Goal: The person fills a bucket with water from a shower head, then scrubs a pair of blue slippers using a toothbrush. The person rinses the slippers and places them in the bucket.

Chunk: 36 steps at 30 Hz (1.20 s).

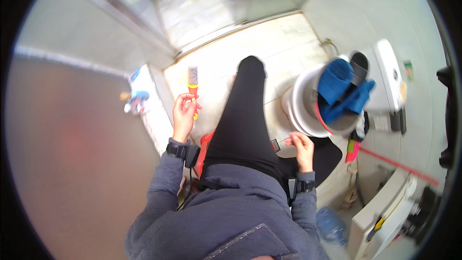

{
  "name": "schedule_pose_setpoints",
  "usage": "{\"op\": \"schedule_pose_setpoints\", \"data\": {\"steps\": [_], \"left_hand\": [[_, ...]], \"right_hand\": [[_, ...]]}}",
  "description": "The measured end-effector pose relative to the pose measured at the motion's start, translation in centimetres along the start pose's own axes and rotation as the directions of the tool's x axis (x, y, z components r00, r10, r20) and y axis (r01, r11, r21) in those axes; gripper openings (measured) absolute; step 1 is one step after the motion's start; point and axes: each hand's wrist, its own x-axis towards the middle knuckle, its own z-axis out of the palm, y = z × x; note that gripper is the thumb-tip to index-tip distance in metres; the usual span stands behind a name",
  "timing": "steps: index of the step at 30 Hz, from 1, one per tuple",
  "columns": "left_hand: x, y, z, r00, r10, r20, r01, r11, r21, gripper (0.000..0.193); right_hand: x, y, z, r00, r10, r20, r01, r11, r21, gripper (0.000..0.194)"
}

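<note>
My left hand (184,110) grips a brush (193,76) by its red and yellow handle. The brush has a grey, bristled-looking head in a yellow frame and points away from me, above the pale tiled floor (223,57). Over my right thigh, my right hand (302,150) is loosely curled with no object visible in it. A small dark gridded item (275,145) with some red beside it shows close to its fingers, partly hidden by my leg. Just beyond that hand, a bucket (319,115) with a red rim holds blue material (334,79) and a dark item (359,65).
The bucket stands at a white toilet (388,76). A glass shower screen (274,3) crosses the far side. At left, bottles (136,104) sit by a white ledge (153,112). A clear blue plastic bottle (330,225) and a pale cabinet (379,206) are at lower right.
</note>
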Motion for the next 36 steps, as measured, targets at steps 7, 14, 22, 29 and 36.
{"op": "schedule_pose_setpoints", "data": {"steps": [7,14,22,29,36], "left_hand": [[-2.6,3.8,19.5,0.457,-0.271,0.847,0.113,0.962,0.247,0.015],[-6.9,-1.0,26.8,0.245,-0.354,0.902,-0.010,0.930,0.368,0.017],[-4.2,-0.3,26.7,0.259,-0.439,0.860,-0.036,0.886,0.462,0.020],[0.0,4.6,30.2,0.514,-0.151,0.845,-0.358,0.857,0.371,0.018],[3.4,7.5,39.8,0.196,0.324,0.926,-0.973,0.179,0.144,0.056]], "right_hand": [[-0.2,0.7,0.4,0.940,-0.083,0.331,-0.082,0.887,0.455,0.050],[-0.6,3.5,-2.1,0.981,-0.184,0.068,0.107,0.793,0.600,0.044],[0.7,2.9,-2.2,0.956,-0.180,-0.230,0.261,0.883,0.391,0.032],[-2.4,-1.9,-9.4,0.812,-0.202,-0.548,0.016,0.945,-0.326,0.036],[2.2,-6.8,-15.7,0.903,-0.325,-0.280,-0.084,0.506,-0.859,0.023]]}}
